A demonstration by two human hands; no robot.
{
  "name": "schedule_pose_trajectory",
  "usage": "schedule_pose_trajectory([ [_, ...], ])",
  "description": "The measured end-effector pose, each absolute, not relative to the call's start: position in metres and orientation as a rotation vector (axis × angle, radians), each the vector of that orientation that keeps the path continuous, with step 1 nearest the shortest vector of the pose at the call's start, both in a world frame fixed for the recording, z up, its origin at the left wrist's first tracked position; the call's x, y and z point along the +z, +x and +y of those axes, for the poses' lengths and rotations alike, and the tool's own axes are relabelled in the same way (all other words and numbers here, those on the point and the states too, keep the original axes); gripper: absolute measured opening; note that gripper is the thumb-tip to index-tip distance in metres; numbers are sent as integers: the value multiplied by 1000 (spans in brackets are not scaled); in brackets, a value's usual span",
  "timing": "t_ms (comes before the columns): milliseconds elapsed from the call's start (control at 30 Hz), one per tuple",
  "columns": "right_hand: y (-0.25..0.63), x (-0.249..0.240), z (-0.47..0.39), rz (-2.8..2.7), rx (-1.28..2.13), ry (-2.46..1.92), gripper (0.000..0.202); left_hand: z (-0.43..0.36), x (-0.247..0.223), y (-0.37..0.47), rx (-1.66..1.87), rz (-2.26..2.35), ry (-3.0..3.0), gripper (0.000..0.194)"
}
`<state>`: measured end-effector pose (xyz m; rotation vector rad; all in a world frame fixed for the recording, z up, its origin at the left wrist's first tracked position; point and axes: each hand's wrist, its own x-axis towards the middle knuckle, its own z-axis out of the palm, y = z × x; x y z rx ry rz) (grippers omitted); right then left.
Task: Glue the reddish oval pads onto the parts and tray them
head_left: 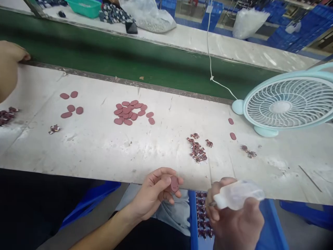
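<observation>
My left hand [153, 189] pinches a dark-red oval piece [174, 184] between thumb and fingers, just off the table's front edge. Small dark dots show on the face of the piece. To its right, my right hand [235, 220], slightly blurred, is wrapped round a translucent white squeeze bottle [240, 195]. The bottle lies tilted in the grip, its narrow end toward the left hand and apart from the piece. Beyond my hands lie a cluster of similar oval pieces [126, 114] and a heap of small dark-red and white parts [198, 152].
A light-blue fan [281, 107] stands at the right, its white cord [210, 52] crossing the green channel [166, 77]. Below the table edge is a blue tray [273, 225] with rows of small parts. A co-worker's hand [11, 57] rests at far left. A thin stick [310, 178] lies right.
</observation>
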<state>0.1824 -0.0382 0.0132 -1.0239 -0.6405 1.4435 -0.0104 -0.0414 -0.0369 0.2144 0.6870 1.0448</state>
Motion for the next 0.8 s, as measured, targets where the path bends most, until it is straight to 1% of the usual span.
schedule_pose_trajectory([
  [100,169,10,-49,-821,1398,-1028,38,-42,-34,-8,1014,665,222,19],
  [200,158,8,-53,-916,1262,-1067,33,-44,-33,-6,980,615,250,38],
  [233,153,9,-54,-934,1192,-1089,32,-46,-33,-5,974,599,248,40],
  [367,132,13,-52,-941,877,-1179,32,-50,-36,-3,992,589,211,34],
  [467,121,12,-52,-960,770,-1220,29,-53,-38,-1,1028,601,230,32],
  [600,114,8,-53,-1010,690,-1276,24,-55,-38,0,1068,573,237,32],
  [800,113,10,-52,-1021,767,-1263,23,-55,-37,0,1103,536,231,31],
])
